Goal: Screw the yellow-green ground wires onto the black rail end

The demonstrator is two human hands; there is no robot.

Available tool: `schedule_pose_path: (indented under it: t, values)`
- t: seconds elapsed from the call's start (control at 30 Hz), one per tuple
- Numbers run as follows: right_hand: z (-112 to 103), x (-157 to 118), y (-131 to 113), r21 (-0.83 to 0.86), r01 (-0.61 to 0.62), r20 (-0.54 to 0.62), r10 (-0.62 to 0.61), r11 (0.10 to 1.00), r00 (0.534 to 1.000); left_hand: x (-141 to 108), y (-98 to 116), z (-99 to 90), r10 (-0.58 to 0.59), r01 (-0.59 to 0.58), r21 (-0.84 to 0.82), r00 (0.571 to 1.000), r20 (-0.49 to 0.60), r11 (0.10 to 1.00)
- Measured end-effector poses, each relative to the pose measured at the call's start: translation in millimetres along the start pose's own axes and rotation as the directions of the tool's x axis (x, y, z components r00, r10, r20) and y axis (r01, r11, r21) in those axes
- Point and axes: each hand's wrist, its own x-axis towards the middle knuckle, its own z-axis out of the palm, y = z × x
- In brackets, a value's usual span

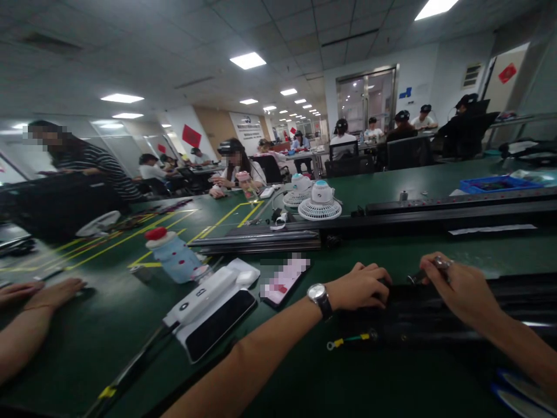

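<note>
Left forearm [243, 371] nearest, 6 o'clock | left hand [363, 287]: fingers loosely curled at black rail [404, 313], 4 o'clock; hold undeterminable | right hand [463, 290]: fingers closed on metal piece [416, 277], 3 o'clock of left hand | advised: steady rail, keep grip firm

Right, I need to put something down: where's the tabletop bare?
Bare green tabletop lies between the left forearm and the ring-ended wire, and between the white corded device and a neighbour's hands. It's crowded around the white fans, the phones, and the dark bars beside the right hand.
</note>
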Motion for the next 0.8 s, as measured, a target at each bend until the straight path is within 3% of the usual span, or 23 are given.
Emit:
schedule_pose_path:
  t: [0.13,0.3,0.47,0.63,0.8]
  values:
    - [4,4,13,-0.005,-0.012,0.043,0.012,1.0,0.999,2,2,0.5,-0.036,0.037,-0.011,0.999,0.038,0.999]
    - [0,13,11,0.008,-0.005,0.087,0.004,1.0,0.996,7,10,-10.8,-0.061,0.057,0.079,0.996,0.057,0.995]
    - [-4,17,4,-0.025,0.021,0.113,-0.018,0.999,0.993,1,39,-22.3,-0.136,0.153,0.144,0.983,-0.119,0.978]
    - [-3,14,2,-0.032,0.056,0.113,-0.052,0.998,0.992,2,71,-18.2,0.042,-0.04,0.261,0.999,-0.005,0.964]
    - [-2,13,1,-0.048,0.092,0.115,-0.086,0.995,0.99,11,73,-13.1,0.065,-0.074,0.28,0.997,0.043,0.957]
